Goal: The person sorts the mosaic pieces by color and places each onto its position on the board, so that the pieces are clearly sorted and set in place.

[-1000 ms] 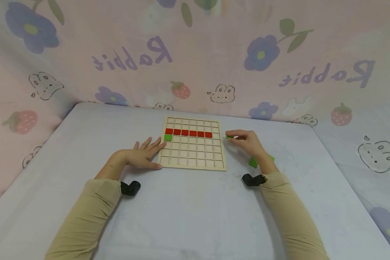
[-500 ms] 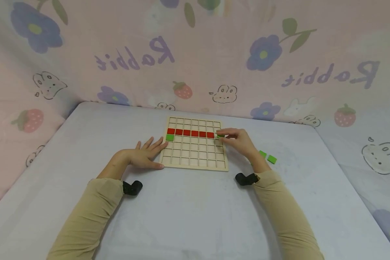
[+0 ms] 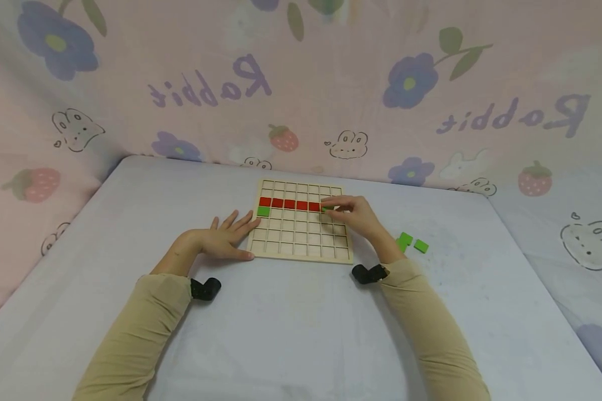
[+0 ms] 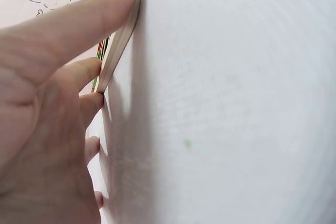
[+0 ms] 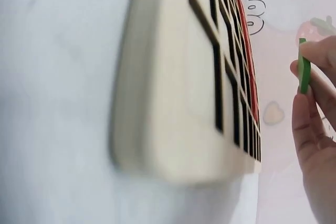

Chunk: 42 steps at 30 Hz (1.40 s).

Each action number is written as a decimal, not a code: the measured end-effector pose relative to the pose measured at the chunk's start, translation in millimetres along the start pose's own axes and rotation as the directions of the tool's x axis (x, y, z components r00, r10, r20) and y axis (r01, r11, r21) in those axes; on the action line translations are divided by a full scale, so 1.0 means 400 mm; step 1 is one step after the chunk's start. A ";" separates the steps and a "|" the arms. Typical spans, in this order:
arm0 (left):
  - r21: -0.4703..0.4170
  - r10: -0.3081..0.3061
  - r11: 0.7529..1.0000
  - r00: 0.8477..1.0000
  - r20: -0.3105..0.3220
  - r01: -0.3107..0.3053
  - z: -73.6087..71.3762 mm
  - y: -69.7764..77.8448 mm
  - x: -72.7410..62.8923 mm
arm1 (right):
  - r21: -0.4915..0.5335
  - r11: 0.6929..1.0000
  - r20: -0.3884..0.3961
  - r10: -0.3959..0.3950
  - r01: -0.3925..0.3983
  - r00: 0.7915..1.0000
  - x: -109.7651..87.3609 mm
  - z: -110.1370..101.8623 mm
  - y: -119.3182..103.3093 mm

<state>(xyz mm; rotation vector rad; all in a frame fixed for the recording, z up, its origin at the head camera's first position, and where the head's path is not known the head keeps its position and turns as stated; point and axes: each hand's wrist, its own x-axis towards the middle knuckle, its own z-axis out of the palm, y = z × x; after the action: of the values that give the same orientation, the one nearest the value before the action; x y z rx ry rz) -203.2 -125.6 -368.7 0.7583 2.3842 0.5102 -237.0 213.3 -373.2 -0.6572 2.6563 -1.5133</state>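
Note:
A wooden grid board [image 3: 301, 258] lies on the white table, with a row of red square tiles [image 3: 289, 204] across its upper part. One green tile [image 3: 263, 211] sits in the cell below the leftmost red one. My left hand [image 3: 221, 240] rests at the board's left edge, fingers spread, thumb and fingertips touching the rim. Over the board's right side, my right hand [image 3: 357, 216] pinches another green tile [image 5: 304, 69] between thumb and fingers. In the right wrist view that tile is held clear of the board. The right hand hides part of the red row's right end.
Several loose green tiles [image 3: 405, 239] lie on the white table [image 3: 291, 323] to the right of the board, partly behind the right forearm. A patterned curtain [image 3: 301, 83] hangs behind the table. Each wrist carries a black camera mount [image 3: 207, 289].
My right hand has carried the green tile leftward from beside the board to above its right columns. More of the loose green tiles show now. The left hand stays at the board's edge.

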 end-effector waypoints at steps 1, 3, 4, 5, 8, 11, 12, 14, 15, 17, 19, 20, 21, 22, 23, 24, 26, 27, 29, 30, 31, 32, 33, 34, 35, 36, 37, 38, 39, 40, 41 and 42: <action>-0.001 0.002 1.000 1.000 0.001 -0.002 0.000 0.000 0.000 | 0.008 1.000 0.006 -0.004 0.004 1.000 0.003 0.005 -0.003; 0.000 0.005 1.000 1.000 0.002 -0.005 -0.001 0.000 0.000 | 0.019 1.000 0.017 -0.014 0.013 1.000 0.010 0.015 -0.007; 0.001 0.007 1.000 1.000 0.001 -0.007 -0.001 0.000 0.000 | 0.022 1.000 0.027 -0.018 0.018 0.999 0.013 0.020 -0.009; 0.003 0.009 1.000 1.000 0.001 -0.009 -0.001 0.000 0.000 | 0.025 0.999 0.035 -0.020 0.019 0.999 0.016 0.026 -0.011; 0.006 0.010 1.000 1.000 0.001 -0.010 -0.001 -0.001 0.000 | 0.032 0.999 0.053 -0.011 0.009 0.999 0.024 0.041 -0.019; 0.006 0.010 1.000 1.000 0.002 -0.010 -0.001 -0.002 0.000 | 0.026 1.000 0.064 0.014 -0.016 0.998 0.034 0.058 -0.026; 0.005 0.010 1.000 1.000 0.002 -0.010 -0.001 -0.003 0.000 | 0.022 0.999 0.070 0.022 -0.024 0.997 0.037 0.064 -0.030; 0.007 0.009 1.000 1.000 0.003 -0.009 0.000 -0.004 0.001 | 0.021 0.999 0.080 0.029 -0.031 0.996 0.043 0.075 -0.036; 0.007 0.009 1.000 1.000 0.003 -0.009 0.000 -0.005 0.001 | 0.020 0.999 0.084 0.028 -0.030 0.996 0.047 0.081 -0.039; 0.005 0.010 1.000 1.000 0.004 -0.010 0.001 -0.005 0.001 | 0.012 1.000 0.090 0.021 -0.022 0.996 0.053 0.091 -0.044; 0.002 0.006 1.000 1.000 0.005 -0.006 0.002 -0.004 0.001 | 0.007 1.000 0.089 0.016 -0.017 0.996 0.060 0.102 -0.045; 0.000 0.004 1.000 1.000 0.004 -0.004 0.002 -0.003 0.002 | 0.005 1.000 0.089 0.017 -0.017 0.996 0.063 0.107 -0.046; 0.001 0.001 1.000 1.000 0.003 -0.001 0.002 -0.002 0.002 | 0.003 1.000 0.088 0.020 -0.020 0.996 0.065 0.112 -0.047; 0.002 -0.001 1.000 1.000 0.002 0.001 0.002 -0.001 0.003 | 0.002 1.000 0.087 0.025 -0.026 0.996 0.067 0.116 -0.049; 0.002 -0.005 1.000 1.000 0.002 0.005 0.002 -0.001 0.003 | 0.004 0.999 0.087 0.034 -0.034 0.996 0.069 0.120 -0.050; 0.005 -0.007 1.000 1.000 0.000 0.007 0.002 -0.001 0.003 | -0.002 0.999 0.087 0.043 -0.043 0.995 0.071 0.125 -0.050; 0.009 -0.011 1.000 1.000 -0.001 0.011 0.003 -0.001 0.004 | -0.018 0.998 0.088 0.063 -0.061 0.994 0.076 0.134 -0.050; 0.011 -0.012 1.000 1.000 -0.001 0.012 0.003 -0.002 0.004 | -0.027 0.997 0.087 0.074 -0.072 0.993 0.078 0.138 -0.050; 0.013 -0.013 1.000 1.000 0.000 0.013 0.004 -0.003 0.005 | -0.046 0.995 0.088 0.092 -0.089 0.992 0.083 0.146 -0.052; 0.014 -0.013 1.000 1.000 0.000 0.013 0.004 -0.003 0.005 | -0.057 0.994 0.091 0.098 -0.093 0.991 0.086 0.150 -0.053; 0.014 -0.015 1.000 1.000 0.001 0.015 0.004 -0.004 0.005 | -0.062 0.993 0.095 0.103 -0.097 0.990 0.089 0.154 -0.054; 0.017 -0.016 1.000 1.000 0.001 0.016 0.003 -0.004 0.005 | -0.060 0.993 0.100 0.110 -0.105 0.989 0.092 0.157 -0.056; 0.018 -0.017 1.000 1.000 0.002 0.017 0.003 -0.004 0.005 | -0.059 0.992 0.106 0.114 -0.108 0.988 0.094 0.160 -0.058; 0.020 -0.017 1.000 1.000 0.002 0.017 0.003 -0.003 0.005 | -0.058 0.992 0.112 0.117 -0.111 0.987 0.097 0.163 -0.060; 0.020 -0.017 1.000 1.000 0.002 0.017 0.003 -0.003 0.005 | -0.056 0.991 0.117 0.124 -0.118 0.985 0.099 0.166 -0.060; 0.022 -0.017 1.000 1.000 0.003 0.017 0.002 -0.003 0.005 | -0.057 0.991 0.122 0.129 -0.123 0.984 0.102 0.168 -0.060; 0.024 -0.017 1.000 1.000 0.003 0.017 0.002 -0.002 0.005 | -0.053 0.990 0.126 0.135 -0.130 0.983 0.104 0.171 -0.062; 0.026 -0.018 0.999 1.000 0.003 0.018 0.002 -0.001 0.005 | -0.055 0.989 0.128 0.140 -0.134 0.982 0.106 0.173 -0.063; 0.026 -0.018 0.999 1.000 0.003 0.018 0.002 -0.001 0.005 | -0.061 0.989 0.128 0.143 -0.136 0.981 0.108 0.175 -0.063; 0.027 -0.018 0.999 1.000 0.003 0.018 0.002 0.000 0.004 | -0.064 0.989 0.131 0.143 -0.135 0.981 0.110 0.177 -0.064; 0.026 -0.018 0.999 1.000 0.003 0.018 0.002 0.000 0.004 | -0.070 0.989 0.133 0.142 -0.134 0.981 0.112 0.180 -0.064; 0.025 -0.019 1.000 1.000 0.002 0.019 0.002 0.000 0.004 | -0.073 0.989 0.137 0.139 -0.130 0.981 0.114 0.182 -0.065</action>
<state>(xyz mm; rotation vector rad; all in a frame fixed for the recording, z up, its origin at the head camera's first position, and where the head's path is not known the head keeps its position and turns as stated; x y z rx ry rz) -203.5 -124.4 -369.9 0.7460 2.3973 0.4721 -253.8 125.4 -381.7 -0.5524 2.5938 -1.3018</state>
